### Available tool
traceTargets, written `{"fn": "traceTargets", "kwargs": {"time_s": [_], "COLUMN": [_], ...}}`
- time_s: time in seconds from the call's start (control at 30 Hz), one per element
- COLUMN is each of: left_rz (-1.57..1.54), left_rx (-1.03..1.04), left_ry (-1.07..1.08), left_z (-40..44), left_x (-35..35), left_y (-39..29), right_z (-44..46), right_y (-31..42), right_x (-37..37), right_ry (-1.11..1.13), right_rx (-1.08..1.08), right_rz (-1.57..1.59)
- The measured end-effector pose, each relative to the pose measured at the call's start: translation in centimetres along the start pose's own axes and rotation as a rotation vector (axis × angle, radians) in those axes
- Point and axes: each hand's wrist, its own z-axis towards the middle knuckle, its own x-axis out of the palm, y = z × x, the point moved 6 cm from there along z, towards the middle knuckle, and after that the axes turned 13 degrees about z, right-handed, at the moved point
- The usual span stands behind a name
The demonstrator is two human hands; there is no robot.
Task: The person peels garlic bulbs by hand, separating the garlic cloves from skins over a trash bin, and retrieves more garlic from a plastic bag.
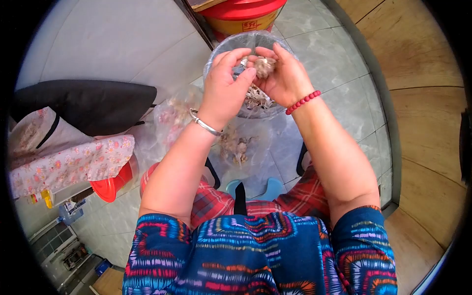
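Over a grey bin lined with clear plastic [210,64], my two hands are close together. My right hand [290,73], with a red bead bracelet, cups a pale brown, ruffled clump [264,67] that looks like dried mushroom. My left hand [225,81], wearing a silver bangle, has its fingers curled and thumb bent toward that clump. A small whitish bit shows by its fingertips; whether they grip it is unclear. Brown and white scraps [258,98] lie inside the bin. Below it, more brownish clumps [238,147] sit in a clear plastic bag [260,135] on the floor.
A red-lidded yellow tub [241,19] stands behind the bin. At left are a floral cloth [73,160], a black cloth-like item [93,105] and a red container [110,184]. Wooden panels [423,123] border the tiled floor [339,64] at right.
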Motion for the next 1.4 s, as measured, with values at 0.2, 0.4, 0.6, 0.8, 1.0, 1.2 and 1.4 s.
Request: {"fn": "traceTargets", "kwargs": {"time_s": [0.2,0.4,0.6,0.8,1.0,1.2,1.4], "left_rz": [0.359,-0.094,0.072,-0.427,-0.303,0.096,0.371], "left_rx": [0.091,-0.108,-0.179,-0.263,-0.282,-0.117,0.056], "left_ry": [0.053,0.012,0.024,0.147,0.092,-0.025,-0.076], "left_z": [-0.2,0.6,0.3,0.2,0.2,0.2,-0.3], "left_x": [0.3,0.0,-0.5,-0.1,-0.5,-1.1,-1.0], "left_y": [-1.2,2.3,0.9,1.4,1.4,0.4,-0.9], "right_z": [-0.4,-0.4,-1.3,-1.2,-1.1,-1.7,-2.3], "right_y": [-1.1,0.1,1.0,1.6,1.6,1.5,1.8], "right_x": [1.7,1.0,2.8,2.7,2.5,3.3,3.7], "right_ry": [0.24,0.074,0.16,0.195,0.133,0.162,0.109], "right_rx": [0.139,-0.074,-0.429,-0.461,-0.453,-0.534,-0.7], "right_rz": [-0.054,-0.31,-0.918,-0.801,-0.937,-1.119,-1.293]}}
